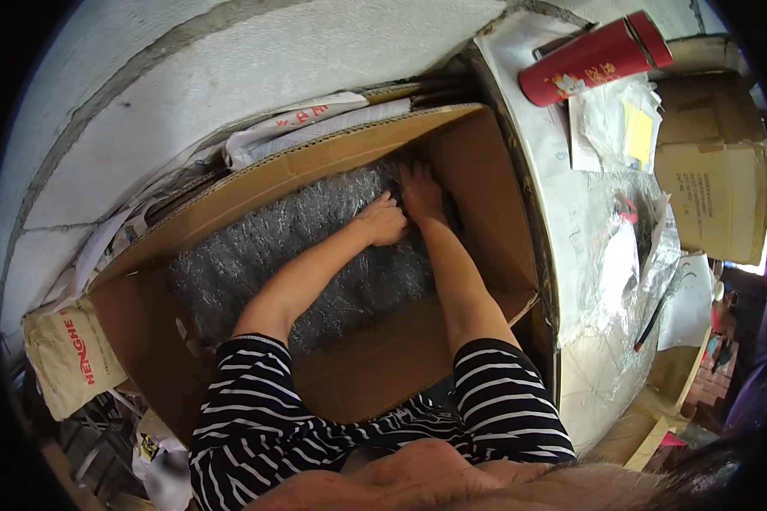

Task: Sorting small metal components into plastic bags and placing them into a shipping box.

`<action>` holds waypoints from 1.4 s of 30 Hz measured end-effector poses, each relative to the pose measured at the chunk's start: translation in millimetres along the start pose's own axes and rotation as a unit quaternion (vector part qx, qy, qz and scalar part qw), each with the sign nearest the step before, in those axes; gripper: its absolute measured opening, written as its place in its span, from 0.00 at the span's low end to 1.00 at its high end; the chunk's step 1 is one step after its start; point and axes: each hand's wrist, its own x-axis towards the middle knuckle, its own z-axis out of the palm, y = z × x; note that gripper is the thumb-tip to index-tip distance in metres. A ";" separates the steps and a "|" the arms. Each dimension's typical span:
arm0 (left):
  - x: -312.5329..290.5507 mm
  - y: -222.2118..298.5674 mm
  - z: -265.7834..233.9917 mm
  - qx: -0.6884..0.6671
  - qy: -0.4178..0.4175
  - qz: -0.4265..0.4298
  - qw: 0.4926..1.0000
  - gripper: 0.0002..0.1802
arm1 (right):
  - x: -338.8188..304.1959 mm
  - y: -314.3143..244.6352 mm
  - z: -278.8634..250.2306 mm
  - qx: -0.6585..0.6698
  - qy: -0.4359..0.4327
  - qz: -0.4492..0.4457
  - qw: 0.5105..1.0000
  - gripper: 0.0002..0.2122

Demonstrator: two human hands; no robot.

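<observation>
A large brown cardboard box (341,387) stands open in front of me. Inside lies a dark, lumpy bundle (298,234) covered in shiny, crinkled clear plastic film. My left hand (382,220) rests on the bundle near its right end, fingers curled and closed on the film. Beside it, my right hand (420,192) reaches farther in, down by the bundle's right end and close to the box's right wall. Its fingers are stretched out and a little apart. What lies under the right fingertips is hidden.
To the right, a white-covered table (528,170) holds a red thermos flask (592,60) lying on its side, plastic bags (622,123) and a dark stick-like tool (652,324). Behind it sits a closed carton (716,200). A brown paper sack (72,358) leans at the left; a pale wall (187,85) rises beyond.
</observation>
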 end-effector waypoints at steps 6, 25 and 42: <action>12.2 0.2 -0.6 0.039 0.016 0.041 0.998 0.20 | 29.1 17.0 -33.8 0.213 -0.122 0.014 0.969 0.27; -0.8 -7.6 -0.3 -0.143 0.172 0.013 0.975 0.10 | 7.8 5.7 -32.6 0.254 -0.230 0.225 0.912 0.24; 37.5 -4.5 -56.9 -0.084 0.248 -0.044 0.964 0.30 | 0.4 32.8 -194.9 0.149 -0.211 0.031 0.965 0.12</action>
